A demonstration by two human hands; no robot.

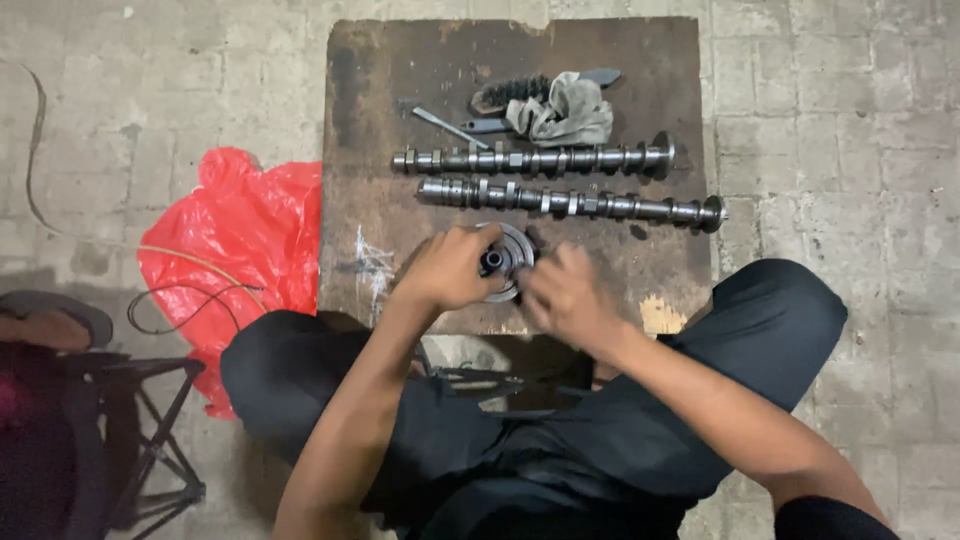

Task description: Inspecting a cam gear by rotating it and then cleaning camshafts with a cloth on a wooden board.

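A round metal gear-like disc (514, 250) with a dark hub lies near the front of a worn wooden board (380, 150). My left hand (448, 268) grips its left side, fingers curled over the hub. My right hand (565, 295), slightly blurred, holds its right edge. Just beyond the disc lie two long metal camshafts, the nearer camshaft (570, 202) and the farther camshaft (530, 160), side by side across the board.
A crumpled grey rag (562, 112), a dark brush (505, 93) and a thin metal tool (445, 126) lie at the board's far side. A red plastic bag (235, 230) with a cable lies left on the paved floor. A dark stool (130, 420) stands at lower left.
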